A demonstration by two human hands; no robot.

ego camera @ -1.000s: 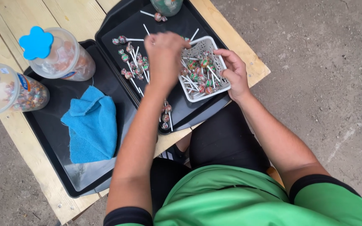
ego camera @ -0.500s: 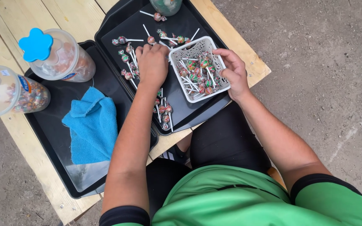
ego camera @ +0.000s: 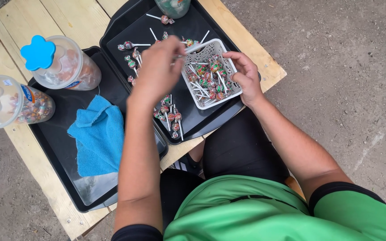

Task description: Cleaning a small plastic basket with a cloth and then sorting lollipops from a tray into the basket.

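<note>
Pale wooden planks of the table [ego camera: 14, 44] sit on bare dirt ground [ego camera: 345, 67]. Two clear jars [ego camera: 63, 64] lie left, a blue cloth [ego camera: 97, 138] on a black tray [ego camera: 59, 156]. Left hand [ego camera: 157, 69] pinches a lollipop stick [ego camera: 192, 50] over the white basket [ego camera: 211, 73]; right hand [ego camera: 246, 76] grips its rim.

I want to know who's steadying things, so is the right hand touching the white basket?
Touching. The head view shows the right hand gripping the white basket by its right rim, fingers curled over the edge with no gap.
</note>
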